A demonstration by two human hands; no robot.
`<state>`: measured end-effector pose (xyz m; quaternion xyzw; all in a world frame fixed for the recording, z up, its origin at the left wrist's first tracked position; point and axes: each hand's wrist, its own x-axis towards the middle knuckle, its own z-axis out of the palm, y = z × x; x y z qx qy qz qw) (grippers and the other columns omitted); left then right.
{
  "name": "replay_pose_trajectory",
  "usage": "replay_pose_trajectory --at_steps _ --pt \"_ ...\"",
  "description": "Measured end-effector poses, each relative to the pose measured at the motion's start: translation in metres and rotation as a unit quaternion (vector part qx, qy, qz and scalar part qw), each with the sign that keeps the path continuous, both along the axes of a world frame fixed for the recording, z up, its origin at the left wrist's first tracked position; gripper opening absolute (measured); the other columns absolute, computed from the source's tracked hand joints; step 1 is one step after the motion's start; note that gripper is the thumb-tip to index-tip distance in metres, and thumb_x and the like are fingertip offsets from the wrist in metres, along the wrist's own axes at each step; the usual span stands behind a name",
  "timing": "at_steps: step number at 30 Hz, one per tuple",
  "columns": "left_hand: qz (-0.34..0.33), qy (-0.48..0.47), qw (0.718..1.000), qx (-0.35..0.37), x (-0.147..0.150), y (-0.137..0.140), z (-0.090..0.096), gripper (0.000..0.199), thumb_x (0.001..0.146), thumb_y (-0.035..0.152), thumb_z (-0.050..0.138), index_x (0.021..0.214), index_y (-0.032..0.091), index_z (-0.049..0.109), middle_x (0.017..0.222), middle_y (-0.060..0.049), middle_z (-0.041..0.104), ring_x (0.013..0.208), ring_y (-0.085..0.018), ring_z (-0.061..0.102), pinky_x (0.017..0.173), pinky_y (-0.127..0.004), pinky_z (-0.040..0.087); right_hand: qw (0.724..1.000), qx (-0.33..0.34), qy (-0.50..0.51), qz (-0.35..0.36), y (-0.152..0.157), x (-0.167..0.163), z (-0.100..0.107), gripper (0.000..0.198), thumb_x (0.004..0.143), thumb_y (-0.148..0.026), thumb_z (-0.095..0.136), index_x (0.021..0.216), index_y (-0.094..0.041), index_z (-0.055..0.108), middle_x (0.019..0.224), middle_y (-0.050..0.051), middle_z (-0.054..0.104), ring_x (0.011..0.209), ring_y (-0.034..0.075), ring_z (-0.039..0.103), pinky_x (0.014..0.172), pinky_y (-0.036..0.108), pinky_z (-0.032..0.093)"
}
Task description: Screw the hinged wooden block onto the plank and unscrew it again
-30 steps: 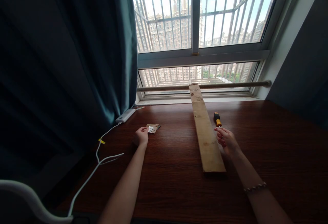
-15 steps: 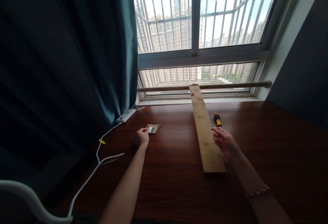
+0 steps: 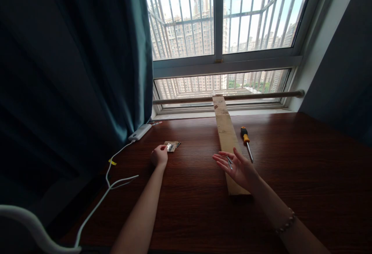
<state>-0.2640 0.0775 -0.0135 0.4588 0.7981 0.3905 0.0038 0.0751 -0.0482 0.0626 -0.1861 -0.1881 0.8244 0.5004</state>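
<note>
My left hand [image 3: 159,155] is closed in a pinch on a small silvery metal plate [image 3: 169,147] at the table's left. The plate lies over a piece of brown cardboard [image 3: 174,144], with thin dark pieces at its right edge too small to name. Palm up, my right hand [image 3: 236,167] is over the near half of a long wooden board [image 3: 229,134]. Its fingers are stretched out, and a few slim metal screws [image 3: 229,162] rest across them. To the right of the board lies a screwdriver [image 3: 246,138] with a black and yellow handle, its shaft toward me.
The board leans its far end on a rail [image 3: 261,96] before the window. A white power strip [image 3: 140,133] lies by the blue curtain [image 3: 139,72]. White cables [image 3: 108,180] run along the left side of the dark wooden table [image 3: 192,207].
My right hand has moved left from near the screwdriver, turned palm up and opened out, showing the screws. The screwdriver's shaft is uncovered. My left hand keeps its pinch at the metal plate.
</note>
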Motion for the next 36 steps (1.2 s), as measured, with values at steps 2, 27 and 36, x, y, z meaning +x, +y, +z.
replay_pose_trajectory --at_steps 2,27,36 --pt "-0.024 -0.021 0.999 0.021 -0.001 0.001 -0.001 0.016 0.074 0.027 0.055 0.079 0.017 0.066 0.082 -0.008 0.067 0.075 -0.021 0.06 0.067 -0.027 0.042 1.0 0.004 -0.002 -0.001 0.0 0.0 0.0 0.032 0.084 -0.037 0.053 0.095 -0.007 0.055 0.107 0.019 0.059 0.111 0.024 0.052 0.087 0.029 0.049" --pt "-0.518 -0.398 0.754 -0.065 0.187 -0.131 0.056 0.027 0.066 0.038 0.068 0.069 0.013 0.06 0.064 -0.002 0.06 0.056 -0.013 0.056 0.056 -0.025 0.046 0.995 0.039 -0.066 -0.058 -0.007 -0.026 -0.016 0.049 0.071 -0.061 0.054 0.095 -0.019 0.055 0.112 0.009 0.054 0.119 0.022 0.041 0.089 0.034 0.043" --pt "-0.462 -0.489 0.72 -0.167 0.178 -0.119 0.048 0.026 0.056 0.029 0.072 0.069 0.008 0.064 0.057 -0.004 0.061 0.051 -0.012 0.056 0.053 -0.023 0.044 0.995 0.05 -0.077 -0.046 -0.005 -0.031 -0.025 0.047 0.075 -0.061 0.049 0.093 -0.017 0.057 0.111 0.01 0.054 0.113 0.021 0.045 0.088 0.033 0.042"
